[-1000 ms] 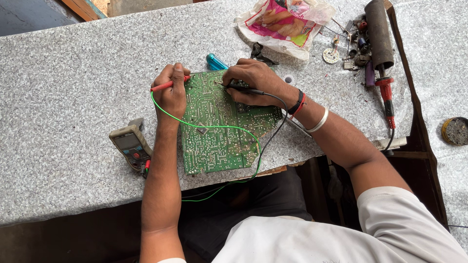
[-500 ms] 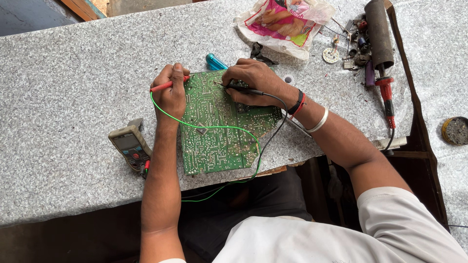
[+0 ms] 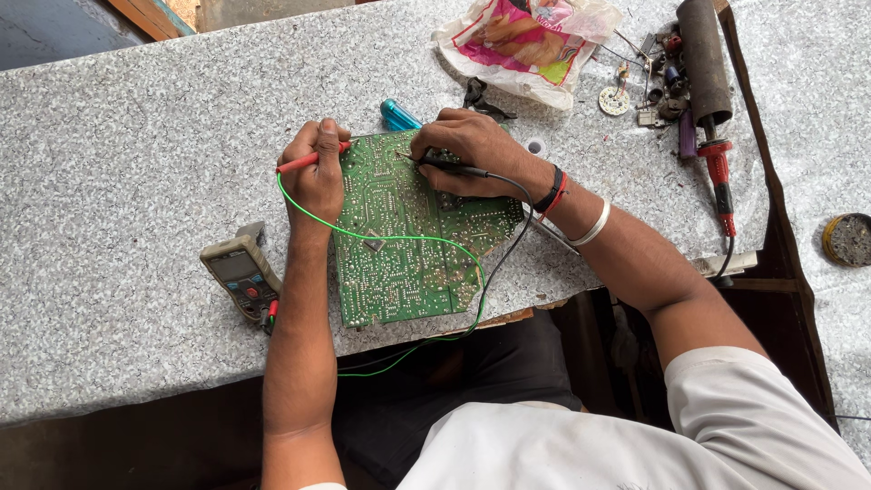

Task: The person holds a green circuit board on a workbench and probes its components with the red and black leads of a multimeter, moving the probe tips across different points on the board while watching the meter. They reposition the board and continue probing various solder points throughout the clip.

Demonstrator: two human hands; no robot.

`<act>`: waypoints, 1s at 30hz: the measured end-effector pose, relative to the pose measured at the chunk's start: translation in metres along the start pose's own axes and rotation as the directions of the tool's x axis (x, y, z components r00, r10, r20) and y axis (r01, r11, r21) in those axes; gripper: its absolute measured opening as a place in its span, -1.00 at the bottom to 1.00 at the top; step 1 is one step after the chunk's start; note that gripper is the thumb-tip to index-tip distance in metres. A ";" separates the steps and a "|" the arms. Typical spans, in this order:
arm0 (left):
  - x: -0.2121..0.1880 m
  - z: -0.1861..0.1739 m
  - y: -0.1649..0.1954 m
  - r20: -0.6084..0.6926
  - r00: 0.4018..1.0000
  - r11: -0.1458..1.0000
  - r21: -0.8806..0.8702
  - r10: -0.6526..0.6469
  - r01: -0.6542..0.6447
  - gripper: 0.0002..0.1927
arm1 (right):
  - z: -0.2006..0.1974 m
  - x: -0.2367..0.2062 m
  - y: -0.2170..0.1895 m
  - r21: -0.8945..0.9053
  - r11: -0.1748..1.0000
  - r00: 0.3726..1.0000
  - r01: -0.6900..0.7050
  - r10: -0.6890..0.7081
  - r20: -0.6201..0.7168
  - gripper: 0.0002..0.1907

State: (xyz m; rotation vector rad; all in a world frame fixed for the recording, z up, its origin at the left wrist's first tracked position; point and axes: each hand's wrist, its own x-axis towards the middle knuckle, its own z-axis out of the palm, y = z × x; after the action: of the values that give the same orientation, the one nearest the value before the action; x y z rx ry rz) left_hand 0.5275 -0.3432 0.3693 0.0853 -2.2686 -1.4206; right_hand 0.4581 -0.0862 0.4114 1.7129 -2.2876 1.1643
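A green circuit board [image 3: 408, 254] lies solder-side up on the speckled grey stone table [image 3: 136, 136]. My left hand [image 3: 315, 177] rests on the board's left top corner and holds a red test probe [image 3: 298, 162] with a green lead. My right hand [image 3: 467, 150] holds a black test probe [image 3: 451, 167] with its tip touching the board near the top edge. Both leads loop over the board and run to a grey multimeter [image 3: 240, 275] lying left of my left forearm.
A blue lighter [image 3: 397, 115] lies just above the board. A pink and clear plastic bag [image 3: 531, 41] sits at the back. Small parts, a brown cylinder [image 3: 703, 59] and a red-handled soldering iron [image 3: 719, 177] lie at right. A round tin [image 3: 848, 239] sits far right.
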 end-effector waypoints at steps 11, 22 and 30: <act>0.002 -0.001 0.003 0.031 0.999 0.999 0.034 -0.008 0.007 -0.53 | -0.003 -0.002 0.000 0.010 1.000 1.000 -0.001 0.001 -0.008 -0.81; 0.001 -0.002 0.004 0.052 0.998 0.999 0.052 -0.019 0.016 -0.53 | -0.003 -0.004 0.001 0.018 1.000 1.000 0.020 -0.019 -0.020 -0.81; 0.000 -0.003 -0.001 0.055 0.998 1.000 0.028 0.012 -0.014 -0.54 | 0.000 -0.007 0.003 0.018 1.000 0.999 0.025 -0.024 -0.032 -0.80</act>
State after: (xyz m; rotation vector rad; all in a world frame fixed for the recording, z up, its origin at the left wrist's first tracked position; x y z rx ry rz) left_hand 0.5287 -0.3459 0.3693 0.0409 -2.3292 -1.4007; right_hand 0.4579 -0.0801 0.4064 1.7112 -2.2384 1.2028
